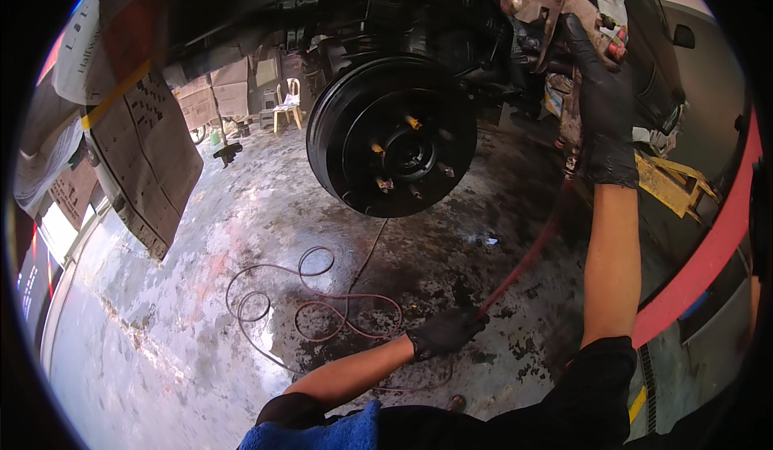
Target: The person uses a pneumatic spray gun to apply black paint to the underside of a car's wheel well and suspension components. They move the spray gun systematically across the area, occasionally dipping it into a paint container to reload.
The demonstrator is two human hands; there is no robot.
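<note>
In a black glove, my right hand is raised at the upper right and wrapped round a paint-stained spray gun. The gun points up and left toward the dark underside of a vehicle. From the bottom of its handle runs a reddish air hose. Lower down, my gloved left hand is closed on that hose, holding it off the floor. Left of the gun, a glossy black brake drum hangs with several studs, some capped in yellow. Whether spray is leaving the nozzle cannot be made out.
Loops of hose lie on the stained floor below the drum. Newspaper masking hangs at the left. A yellow metal stand and a red curved-looking beam stand at the right. Farther back is a pale chair.
</note>
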